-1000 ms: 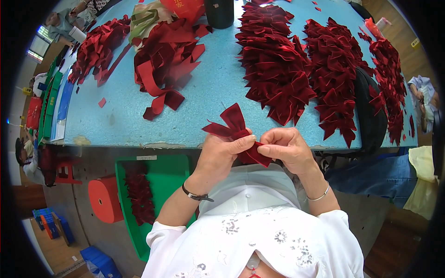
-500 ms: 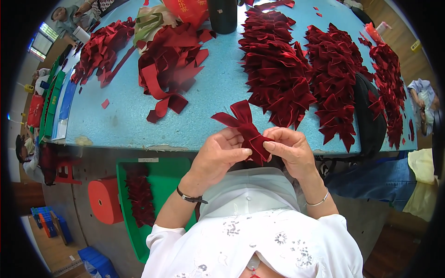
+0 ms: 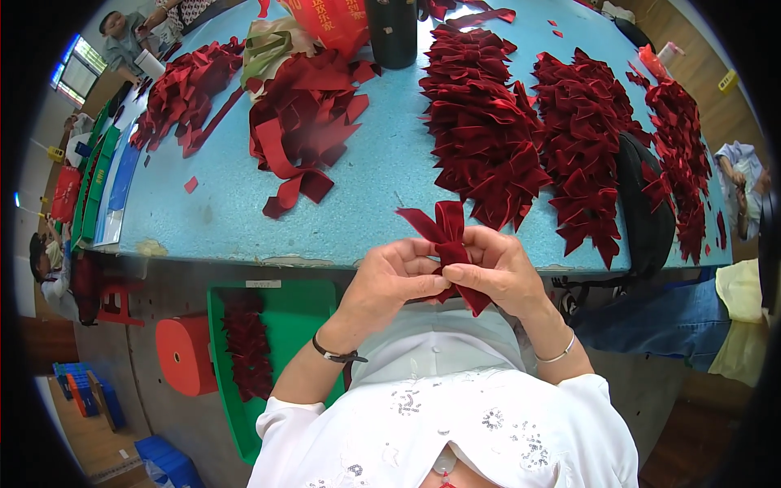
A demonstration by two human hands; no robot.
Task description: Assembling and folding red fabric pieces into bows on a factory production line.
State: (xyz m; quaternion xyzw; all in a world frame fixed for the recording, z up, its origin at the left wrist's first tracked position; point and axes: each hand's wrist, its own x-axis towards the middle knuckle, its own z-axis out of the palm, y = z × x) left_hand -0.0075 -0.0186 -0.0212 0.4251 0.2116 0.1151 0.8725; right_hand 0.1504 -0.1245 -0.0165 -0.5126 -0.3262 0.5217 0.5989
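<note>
Between my two hands, just in front of the table's near edge, is a dark red velvet ribbon bow (image 3: 447, 231). Two pointed ends fan upward and another part hangs below my fingers. My left hand (image 3: 396, 281) pinches the bow from the left, thumb pointing inward. On the other side my right hand (image 3: 502, 271) has its thumb pressed on the middle of the bow, with the fingers behind it. The thumbs nearly meet, and the fingertips behind the ribbon are partly hidden.
Stacked velvet bows (image 3: 480, 122) lie in rows on the blue table (image 3: 366, 195). Loose ribbon strips (image 3: 305, 114) are heaped left of them. A black bottle (image 3: 394, 32) stands at the back. Below sit a green bin (image 3: 297, 325) with bows and a red ribbon roll (image 3: 183, 355).
Both hands have come slightly lower and closer together. The bow has moved down and to the right, its ends now pointing more upright, and my right thumb has shifted onto its middle.
</note>
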